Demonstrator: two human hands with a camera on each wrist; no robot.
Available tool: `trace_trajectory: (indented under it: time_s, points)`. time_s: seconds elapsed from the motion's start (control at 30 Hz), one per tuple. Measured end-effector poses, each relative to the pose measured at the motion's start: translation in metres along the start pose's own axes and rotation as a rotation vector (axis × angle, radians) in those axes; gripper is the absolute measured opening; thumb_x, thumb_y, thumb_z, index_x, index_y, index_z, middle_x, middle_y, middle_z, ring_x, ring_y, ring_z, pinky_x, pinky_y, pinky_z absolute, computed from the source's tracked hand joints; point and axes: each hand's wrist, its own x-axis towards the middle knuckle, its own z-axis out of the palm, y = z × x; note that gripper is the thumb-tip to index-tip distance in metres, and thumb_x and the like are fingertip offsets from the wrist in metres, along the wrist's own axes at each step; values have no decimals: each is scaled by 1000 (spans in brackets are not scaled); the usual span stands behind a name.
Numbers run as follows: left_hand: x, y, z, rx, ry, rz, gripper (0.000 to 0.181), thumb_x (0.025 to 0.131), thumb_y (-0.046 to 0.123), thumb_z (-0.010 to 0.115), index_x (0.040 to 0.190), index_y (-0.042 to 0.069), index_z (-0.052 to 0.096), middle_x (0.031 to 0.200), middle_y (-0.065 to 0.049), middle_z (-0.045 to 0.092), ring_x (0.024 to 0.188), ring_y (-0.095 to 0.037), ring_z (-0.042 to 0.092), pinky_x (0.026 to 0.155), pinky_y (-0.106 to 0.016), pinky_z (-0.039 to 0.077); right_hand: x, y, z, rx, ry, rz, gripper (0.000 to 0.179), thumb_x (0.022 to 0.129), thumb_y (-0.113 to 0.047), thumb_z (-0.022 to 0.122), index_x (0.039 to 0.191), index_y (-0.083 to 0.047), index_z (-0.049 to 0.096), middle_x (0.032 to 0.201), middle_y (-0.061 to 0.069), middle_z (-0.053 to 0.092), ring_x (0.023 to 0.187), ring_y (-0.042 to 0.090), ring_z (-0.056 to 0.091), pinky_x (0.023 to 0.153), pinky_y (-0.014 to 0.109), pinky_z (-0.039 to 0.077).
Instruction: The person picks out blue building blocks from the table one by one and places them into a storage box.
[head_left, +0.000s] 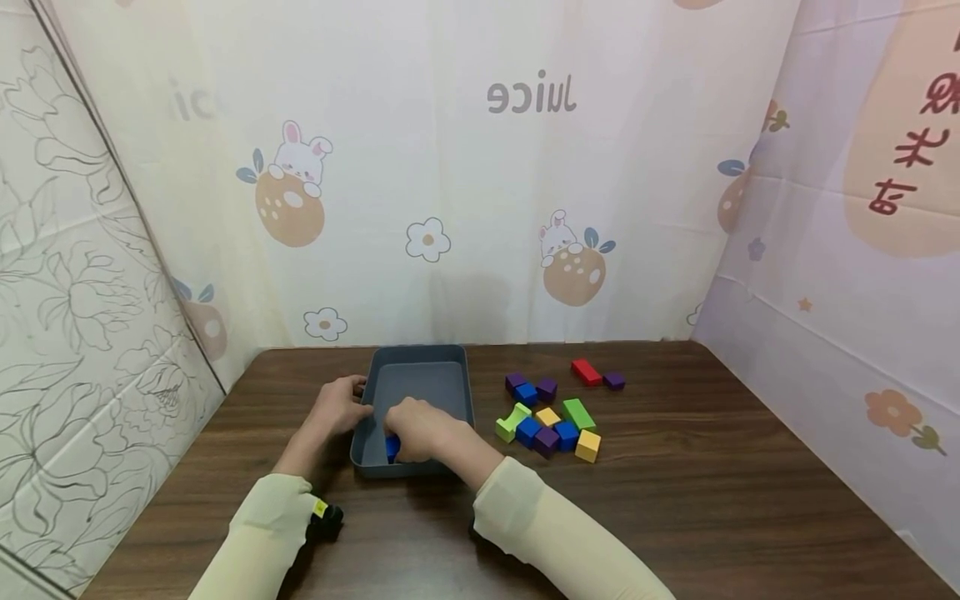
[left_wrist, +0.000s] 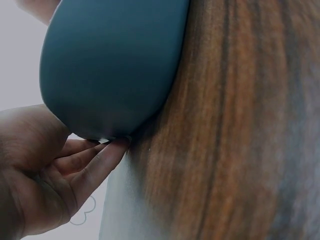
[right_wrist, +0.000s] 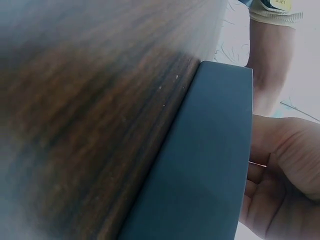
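Inside the near part of a dark grey rectangular tray (head_left: 422, 385), my right hand (head_left: 425, 427) pinches a blue block (head_left: 392, 448). The fingers cover most of that block, so its full shape is hidden. At the tray's left side, my left hand (head_left: 339, 406) touches the outer wall, its thumb by the rim. The left wrist view shows the fingers (left_wrist: 97, 167) fairly straight against the tray wall (left_wrist: 115, 65); the thumb is hidden there. In the right wrist view, the tray's near wall (right_wrist: 200, 150) hides the right fingertips and the block.
Right of the tray lie several loose blocks: a light green notched one (head_left: 513, 422), a green bar (head_left: 577, 414), a yellow cube (head_left: 588, 446), a purple cube (head_left: 546, 442), blue ones (head_left: 566, 435) and a red bar (head_left: 586, 372). A printed curtain (head_left: 480, 175) stands behind the wooden table (head_left: 697, 492).
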Motion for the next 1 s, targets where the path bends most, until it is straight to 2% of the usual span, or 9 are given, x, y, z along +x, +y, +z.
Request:
trace_trajectory:
  time_s: [0.23,0.53,1.0]
  points:
    - [-1,1,-1,3,-6,-5,59,92,7,75,144,-11,55,127,-30,68,115,-42,67,84,-45,63,-5,6,-11,28,-18,-15,27,88,-18,89,112,-12,80,100,-1,74,85,8,66,75,24,58]
    - [-2,7,-1,-7,-8,-32,59,93,7,75,145,-10,55,130,-30,67,115,-40,66,88,-48,62,-19,19,-30,117,11,14,37,90,-21,87,124,-10,77,115,2,74,99,11,66,87,28,59]
    - [0,1,2,-12,-9,-29,60,91,6,74,145,-11,54,130,-31,66,114,-40,66,86,-47,62,-49,41,-41,103,61,47,38,92,-17,85,128,-6,76,122,8,75,107,16,70,89,30,61]
